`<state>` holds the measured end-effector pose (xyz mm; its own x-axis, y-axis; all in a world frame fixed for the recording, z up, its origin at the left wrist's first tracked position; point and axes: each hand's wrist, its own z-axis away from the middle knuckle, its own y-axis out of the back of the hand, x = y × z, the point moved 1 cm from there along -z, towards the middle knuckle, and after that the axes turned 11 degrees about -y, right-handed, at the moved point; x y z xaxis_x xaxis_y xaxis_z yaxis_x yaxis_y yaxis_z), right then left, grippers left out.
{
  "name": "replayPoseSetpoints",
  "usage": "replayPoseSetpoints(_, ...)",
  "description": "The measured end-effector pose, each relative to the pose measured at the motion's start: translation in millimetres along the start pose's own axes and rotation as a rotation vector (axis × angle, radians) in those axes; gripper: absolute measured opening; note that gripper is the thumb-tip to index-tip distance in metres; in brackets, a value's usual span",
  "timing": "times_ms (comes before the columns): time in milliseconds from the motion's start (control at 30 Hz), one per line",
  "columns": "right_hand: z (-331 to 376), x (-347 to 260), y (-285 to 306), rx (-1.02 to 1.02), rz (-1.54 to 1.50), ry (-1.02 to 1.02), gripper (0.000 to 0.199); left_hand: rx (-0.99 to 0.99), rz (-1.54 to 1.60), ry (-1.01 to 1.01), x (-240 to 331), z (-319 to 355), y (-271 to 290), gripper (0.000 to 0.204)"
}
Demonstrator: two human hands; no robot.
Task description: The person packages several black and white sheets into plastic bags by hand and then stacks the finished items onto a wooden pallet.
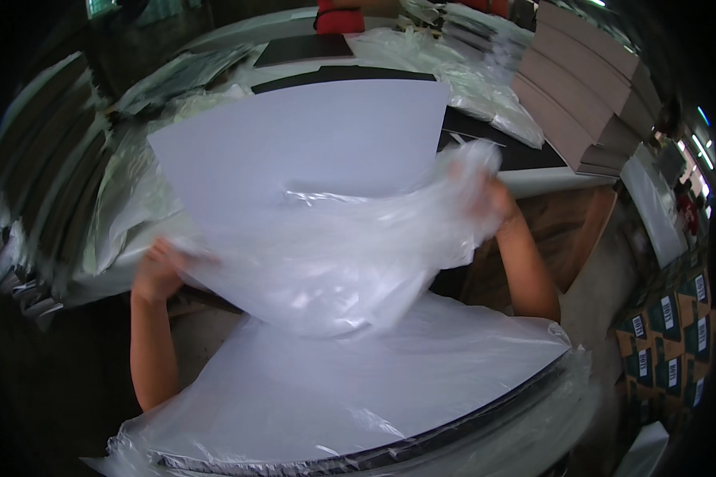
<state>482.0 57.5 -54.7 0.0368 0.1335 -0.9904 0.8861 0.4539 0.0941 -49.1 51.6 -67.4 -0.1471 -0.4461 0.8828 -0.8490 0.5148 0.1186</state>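
Observation:
A large white sheet or board (294,135) lies at an angle over the work table, its near part covered by a clear plastic bag (334,270). My left hand (163,266) is closed on the bag's left edge, fingers partly blurred. Higher up on the right, my right hand (489,199) grips bunched plastic of the same bag; the film and motion blur veil its fingers. Nearest me is a stack of white sheets in clear plastic (350,397), with dark layers showing along its lower edge.
Dark flat boards (304,50) and loose plastic bags (485,95) lie across the table. A tall stack of greyish-brown boards (573,79) stands at its right. Stacked dark sheets (48,167) rise at far left. Printed cartons (668,334) sit low right. Someone in red (340,17) is beyond the table.

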Motion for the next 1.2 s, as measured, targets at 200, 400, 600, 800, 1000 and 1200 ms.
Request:
replayPoseSetpoints(200, 9, 9, -25, 0.374, -0.581, 0.020, 0.043, 0.575, 0.056, 0.455, -14, -16, -37, 0.036)
replayPoseSetpoints(400, -2, 30, -20, -0.115, -0.787, 0.216, 0.025, -0.016, 0.732, -0.058, -32, 2, -20, 0.040)
replayPoseSetpoints(600, -23, 21, -36, 0.931, 0.219, -0.122, 0.003, 0.293, 0.821, -0.514, 23, -25, -55, 0.052)
replayPoseSetpoints(800, -44, -54, -11, 1.379, 0.842, 0.598, 0.031, 0.470, -0.894, -0.361, 65, -92, -26, 0.038)
replayPoseSetpoints(1000, -63, -66, -11, 0.790, 0.945, 0.510, 0.030, 0.494, -0.873, -0.019, 69, -90, 49, 0.018)
replayPoseSetpoints(1200, -46, -83, -17, 0.890, 0.723, 0.584, 0.026, 0.305, -0.607, 0.346, 108, -56, 20, 0.015)
